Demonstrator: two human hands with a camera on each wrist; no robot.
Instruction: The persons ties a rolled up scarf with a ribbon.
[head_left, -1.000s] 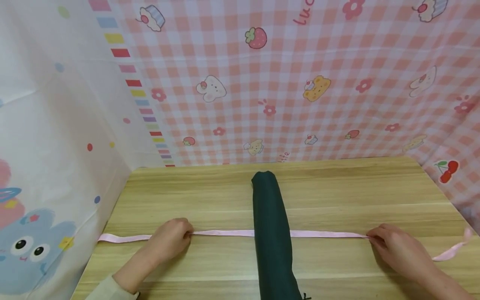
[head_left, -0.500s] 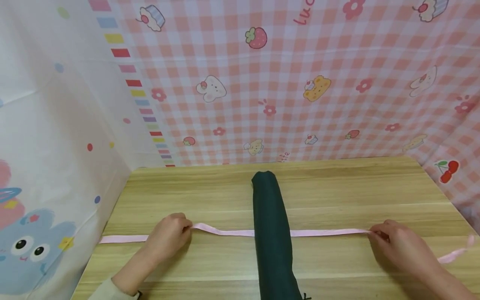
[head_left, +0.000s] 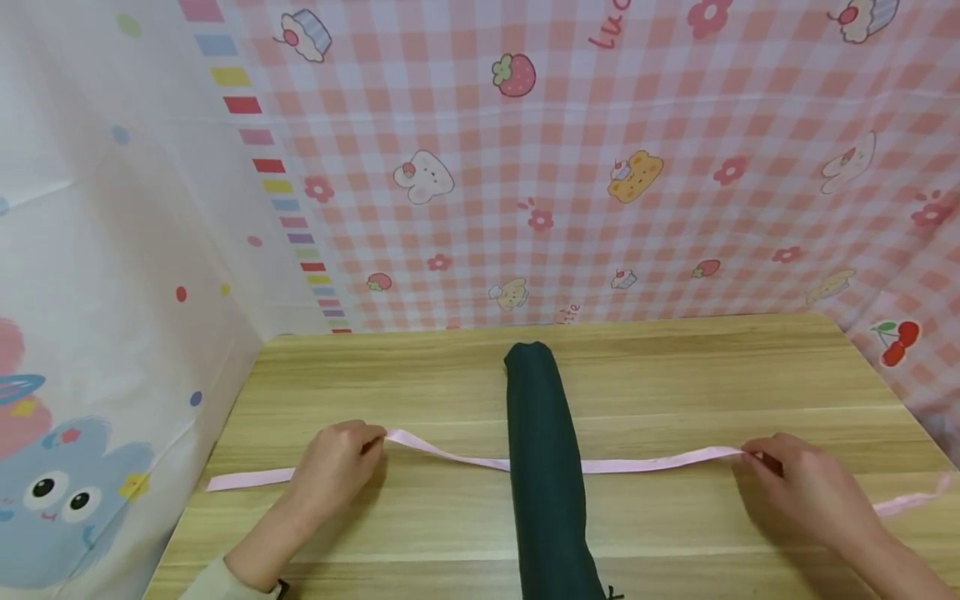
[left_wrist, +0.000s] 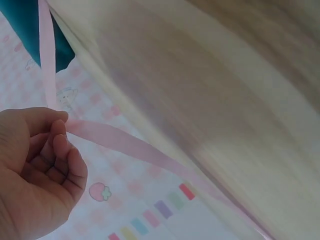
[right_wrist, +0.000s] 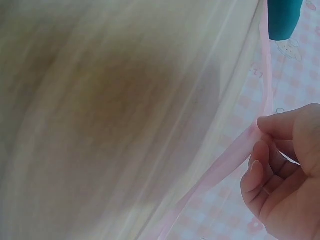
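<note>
A long dark green fabric-covered roll (head_left: 546,475) lies lengthwise across the middle of the table, with a small black cord at its near end. A thin pink ribbon (head_left: 660,463) runs crosswise and passes beneath the roll, hidden there. To the roll's left, my left hand (head_left: 337,467) pinches the ribbon between thumb and fingertips; the left wrist view shows the ribbon's tail (left_wrist: 125,142) trailing from the pinch. My right hand (head_left: 810,492) likewise pinches the ribbon on the right, its tail (right_wrist: 230,160) hanging down to the table. Both pinched parts are raised slightly.
The light wooden table (head_left: 420,375) fills the lower view. A pink checked cloth (head_left: 480,192) with cartoon prints hangs behind it, and a white printed cloth (head_left: 112,250) hangs on the left.
Both hands have risen a little with the ribbon, which now slopes up from the roll on each side instead of lying flat. Its left tail has slid inward. The roll has stayed put.
</note>
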